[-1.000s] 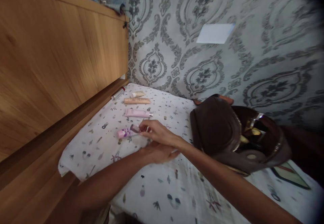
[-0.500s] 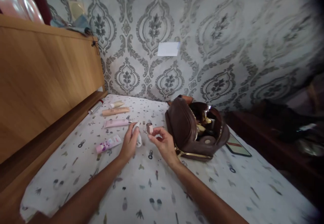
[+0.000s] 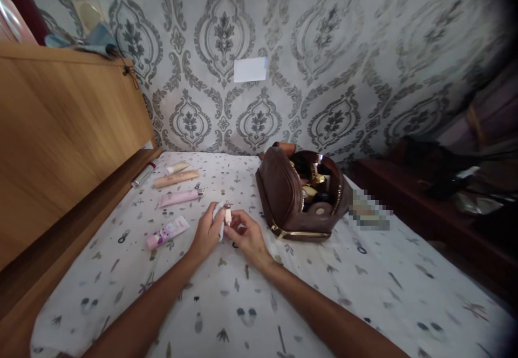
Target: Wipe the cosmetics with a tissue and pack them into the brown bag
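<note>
My left hand (image 3: 205,235) is closed on a white cloth (image 3: 220,232). My right hand (image 3: 251,242) pinches a small cosmetic container (image 3: 227,217), pale with a dark brown end; its exact kind is too small to tell. Both hands meet over the bed sheet, and the container touches or nearly touches the cloth. To the left of my hands lie a white and purple tube (image 3: 168,232), a pink tube (image 3: 180,197), a peach tube (image 3: 177,179) and a short cream tube (image 3: 177,168). A brown makeup bag (image 3: 279,185) stands unzipped on the right, with gold-coloured items inside.
A clear tube with a red end (image 3: 143,175) lies beside the wooden cabinet (image 3: 68,147). Right of the bag is a pixelated flat object (image 3: 368,211). Patterned wallpaper (image 3: 226,109) rises behind the white printed sheet (image 3: 243,293). Dark items pile up at far right.
My right hand has moved left with the small container, bringing it up to the cloth in my left hand. The view has shifted slightly to the right.
</note>
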A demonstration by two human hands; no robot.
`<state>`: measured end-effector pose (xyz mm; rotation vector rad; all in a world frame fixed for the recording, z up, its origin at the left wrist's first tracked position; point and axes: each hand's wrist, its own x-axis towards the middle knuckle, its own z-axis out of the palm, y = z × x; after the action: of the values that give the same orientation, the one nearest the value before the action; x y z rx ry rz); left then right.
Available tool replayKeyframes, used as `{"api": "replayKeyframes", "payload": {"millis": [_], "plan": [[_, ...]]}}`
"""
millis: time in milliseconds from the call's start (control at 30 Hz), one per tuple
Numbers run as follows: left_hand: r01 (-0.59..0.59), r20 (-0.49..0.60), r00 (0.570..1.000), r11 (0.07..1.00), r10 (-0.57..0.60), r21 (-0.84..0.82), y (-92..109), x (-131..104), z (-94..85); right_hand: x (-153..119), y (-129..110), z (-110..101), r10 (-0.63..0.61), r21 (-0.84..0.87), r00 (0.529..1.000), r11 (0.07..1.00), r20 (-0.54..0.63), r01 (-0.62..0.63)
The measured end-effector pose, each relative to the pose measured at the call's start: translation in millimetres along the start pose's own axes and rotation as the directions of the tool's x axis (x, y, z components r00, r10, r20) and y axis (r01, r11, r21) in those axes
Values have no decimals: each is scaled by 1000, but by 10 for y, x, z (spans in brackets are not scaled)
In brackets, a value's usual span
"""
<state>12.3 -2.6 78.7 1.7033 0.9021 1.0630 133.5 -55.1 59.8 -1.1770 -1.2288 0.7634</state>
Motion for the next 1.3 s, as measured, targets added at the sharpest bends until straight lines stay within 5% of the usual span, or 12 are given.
{"api": "replayKeyframes", "payload": {"millis": [267, 367, 467, 533, 633, 900, 1300], "plan": [[-13, 11, 1000, 998, 14, -60, -79, 44, -18, 80, 84, -29, 102, 453, 994, 886, 23, -102], [106, 12, 994, 985, -105, -134, -109, 55, -9, 82, 97, -31, 118, 507, 993, 857, -11, -97], [349, 97, 937, 888, -336, -299, -127, 72, 8, 86, 103, -37, 125, 506, 990, 859, -59, -78], [430, 181, 903, 810, -390, -399, -131, 79, 16, 86, 108, -42, 123, 475, 990, 877, -69, -75], [420, 203, 907, 769, -368, -482, -140, 75, 26, 78, 108, -47, 100, 408, 994, 910, -43, -74], [351, 52, 927, 813, -370, -464, -163, 51, 31, 64, 47, -56, 86, 324, 993, 944, -77, -57], [427, -7, 877, 785, -481, -449, -56, 49, 18, 107, 42, -88, 98, 451, 990, 892, -103, -42]]}}
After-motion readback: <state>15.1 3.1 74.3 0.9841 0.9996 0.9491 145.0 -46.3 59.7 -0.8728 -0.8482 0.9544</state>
